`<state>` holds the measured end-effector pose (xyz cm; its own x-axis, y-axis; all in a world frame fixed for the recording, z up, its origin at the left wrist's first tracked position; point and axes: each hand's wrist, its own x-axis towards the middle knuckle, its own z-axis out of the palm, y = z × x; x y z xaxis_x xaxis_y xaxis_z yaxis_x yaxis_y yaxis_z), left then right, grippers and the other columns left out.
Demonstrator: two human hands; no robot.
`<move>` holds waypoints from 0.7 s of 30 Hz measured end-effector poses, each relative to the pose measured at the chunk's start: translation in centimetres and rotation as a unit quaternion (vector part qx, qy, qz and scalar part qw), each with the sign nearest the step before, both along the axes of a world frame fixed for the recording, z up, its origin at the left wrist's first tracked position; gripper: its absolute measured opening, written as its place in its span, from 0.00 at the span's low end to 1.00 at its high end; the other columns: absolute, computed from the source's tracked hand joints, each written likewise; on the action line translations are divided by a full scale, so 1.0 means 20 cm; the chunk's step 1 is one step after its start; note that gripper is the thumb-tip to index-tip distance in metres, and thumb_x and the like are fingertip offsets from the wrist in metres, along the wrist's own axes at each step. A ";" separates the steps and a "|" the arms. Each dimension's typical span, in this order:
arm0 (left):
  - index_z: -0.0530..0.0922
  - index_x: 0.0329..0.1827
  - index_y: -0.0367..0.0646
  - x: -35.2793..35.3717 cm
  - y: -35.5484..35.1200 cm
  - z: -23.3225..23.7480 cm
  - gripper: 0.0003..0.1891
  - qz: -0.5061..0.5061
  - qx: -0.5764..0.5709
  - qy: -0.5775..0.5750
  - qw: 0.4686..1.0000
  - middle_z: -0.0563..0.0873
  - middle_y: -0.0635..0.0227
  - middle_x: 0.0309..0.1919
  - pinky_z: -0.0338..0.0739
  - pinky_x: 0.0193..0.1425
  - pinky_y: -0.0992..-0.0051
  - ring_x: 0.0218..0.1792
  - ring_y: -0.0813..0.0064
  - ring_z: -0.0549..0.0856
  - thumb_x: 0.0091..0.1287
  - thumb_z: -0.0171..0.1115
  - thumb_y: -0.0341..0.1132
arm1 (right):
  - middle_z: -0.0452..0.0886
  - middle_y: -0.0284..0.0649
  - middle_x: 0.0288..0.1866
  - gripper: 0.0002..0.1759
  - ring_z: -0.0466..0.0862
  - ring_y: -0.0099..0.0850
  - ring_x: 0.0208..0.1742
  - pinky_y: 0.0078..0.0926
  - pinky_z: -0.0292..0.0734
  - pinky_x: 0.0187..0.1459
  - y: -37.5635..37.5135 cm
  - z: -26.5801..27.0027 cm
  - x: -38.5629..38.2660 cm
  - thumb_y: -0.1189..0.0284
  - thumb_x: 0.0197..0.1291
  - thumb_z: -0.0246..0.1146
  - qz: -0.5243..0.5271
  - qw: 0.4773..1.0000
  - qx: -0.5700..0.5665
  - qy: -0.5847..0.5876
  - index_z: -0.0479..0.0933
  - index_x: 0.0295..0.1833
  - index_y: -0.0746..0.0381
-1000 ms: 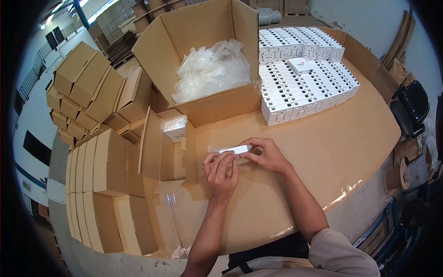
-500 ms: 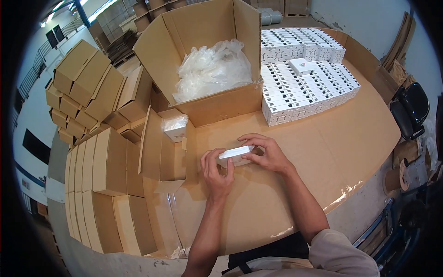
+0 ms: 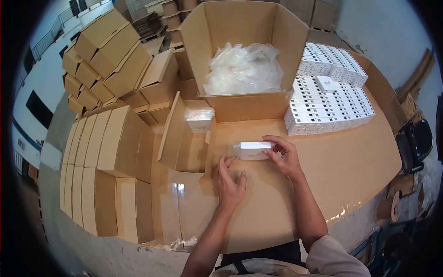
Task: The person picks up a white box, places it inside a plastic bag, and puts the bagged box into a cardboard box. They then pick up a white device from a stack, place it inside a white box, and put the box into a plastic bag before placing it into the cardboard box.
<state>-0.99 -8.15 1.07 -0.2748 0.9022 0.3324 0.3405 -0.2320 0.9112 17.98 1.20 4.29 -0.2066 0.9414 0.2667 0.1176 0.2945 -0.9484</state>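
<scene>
My right hand (image 3: 287, 159) grips the right end of a small white box (image 3: 254, 152) in clear plastic wrap, thumb in front and fingers behind. Loose film sticks out at the box's left end. Just below that end is my left hand (image 3: 231, 187), its fingers and thumb apart with nothing between them. To the left stands an open cardboard carton (image 3: 170, 136) with its flaps spread. At its far end sits another plastic-wrapped white box (image 3: 200, 124).
A large cardboard bin (image 3: 244, 105) at the back holds crumpled clear plastic bags (image 3: 244, 69). Rows of white boxes (image 3: 330, 104) stand at the back right, one box (image 3: 326, 84) lying on top. Brown cartons (image 3: 117, 138) are stacked along the left, and a black chair (image 3: 413, 143) is at the right.
My left hand has let go of the white box and dropped lower, fingers apart. The right hand keeps hold of the box. The view has shifted, so the surroundings sit further right.
</scene>
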 end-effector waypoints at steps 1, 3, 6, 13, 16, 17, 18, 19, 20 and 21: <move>0.64 0.75 0.35 -0.01 -0.04 0.00 0.35 0.005 -0.001 0.018 1.000 0.77 0.47 0.67 0.68 0.75 0.56 0.67 0.48 0.77 0.65 0.68 0.27 | 0.86 0.31 0.49 0.22 0.79 0.17 0.36 0.16 0.78 0.41 0.02 -0.01 -0.02 0.83 0.61 0.73 -0.012 1.000 0.021 0.014 0.84 0.61 0.61; 0.64 0.75 0.35 -0.05 -0.14 0.04 0.35 -0.014 -0.023 0.108 0.994 0.76 0.46 0.68 0.66 0.76 0.54 0.70 0.46 0.74 0.65 0.68 0.28 | 0.86 0.33 0.50 0.22 0.80 0.17 0.37 0.16 0.79 0.41 0.06 0.00 -0.05 0.83 0.62 0.72 -0.025 0.998 0.015 0.047 0.83 0.62 0.63; 0.68 0.73 0.35 -0.10 -0.27 0.07 0.32 -0.050 -0.042 0.191 0.979 0.75 0.47 0.69 0.65 0.78 0.52 0.72 0.44 0.71 0.66 0.67 0.31 | 0.86 0.36 0.51 0.21 0.82 0.19 0.39 0.17 0.81 0.41 0.13 0.03 -0.15 0.83 0.64 0.70 -0.024 0.995 0.026 0.093 0.82 0.63 0.64; 0.79 0.67 0.47 -0.11 -0.55 0.12 0.25 -0.068 -0.105 0.301 0.945 0.75 0.61 0.73 0.63 0.80 0.53 0.76 0.50 0.68 0.67 0.68 0.39 | 0.84 0.40 0.53 0.18 0.85 0.23 0.41 0.23 0.86 0.43 0.27 0.20 -0.40 0.85 0.69 0.64 0.035 0.985 0.058 0.161 0.78 0.63 0.67; 0.80 0.67 0.49 -0.12 -0.64 0.13 0.25 -0.073 -0.115 0.312 0.940 0.75 0.63 0.74 0.62 0.81 0.53 0.76 0.52 0.68 0.67 0.68 0.40 | 0.83 0.41 0.54 0.17 0.87 0.25 0.43 0.24 0.88 0.45 0.30 0.25 -0.49 0.86 0.70 0.63 0.051 0.983 0.066 0.161 0.78 0.62 0.67; 0.80 0.67 0.49 -0.12 -0.66 0.13 0.25 -0.074 -0.117 0.314 0.939 0.75 0.64 0.74 0.62 0.81 0.53 0.76 0.52 0.68 0.67 0.68 0.40 | 0.83 0.41 0.54 0.16 0.87 0.25 0.44 0.24 0.89 0.46 0.31 0.26 -0.52 0.86 0.70 0.62 0.057 0.983 0.070 0.162 0.78 0.62 0.67; 0.80 0.67 0.49 -0.13 -0.68 0.14 0.24 -0.075 -0.118 0.317 0.938 0.75 0.65 0.74 0.62 0.81 0.53 0.76 0.53 0.68 0.67 0.67 0.41 | 0.83 0.42 0.54 0.16 0.87 0.26 0.44 0.24 0.89 0.46 0.32 0.26 -0.55 0.86 0.70 0.62 0.064 0.981 0.069 0.170 0.78 0.62 0.67; 0.81 0.67 0.50 -0.13 -0.69 0.14 0.24 -0.076 -0.119 0.319 0.937 0.75 0.65 0.74 0.62 0.81 0.53 0.76 0.53 0.68 0.67 0.67 0.41 | 0.83 0.42 0.54 0.16 0.88 0.26 0.44 0.24 0.89 0.46 0.33 0.25 -0.57 0.86 0.70 0.62 0.070 0.979 0.068 0.178 0.77 0.62 0.68; 0.81 0.67 0.50 -0.13 -0.70 0.14 0.24 -0.076 -0.120 0.317 0.938 0.75 0.65 0.74 0.62 0.81 0.53 0.76 0.53 0.68 0.67 0.67 0.41 | 0.83 0.42 0.54 0.16 0.88 0.26 0.44 0.24 0.89 0.47 0.34 0.25 -0.60 0.87 0.70 0.62 0.077 0.977 0.066 0.186 0.77 0.62 0.68; 0.81 0.67 0.50 -0.13 -0.70 0.15 0.24 -0.076 -0.121 0.315 0.938 0.76 0.65 0.73 0.63 0.81 0.53 0.76 0.53 0.69 0.67 0.67 0.41 | 0.83 0.42 0.53 0.16 0.88 0.26 0.44 0.24 0.90 0.47 0.34 0.24 -0.62 0.87 0.70 0.61 0.084 0.976 0.062 0.192 0.77 0.61 0.68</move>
<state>-3.66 -22.15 4.04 0.0449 0.9850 0.1665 0.8096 -0.1336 0.5716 5.61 7.96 9.14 -0.2170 0.8584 0.4649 -0.2997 0.3947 -0.8686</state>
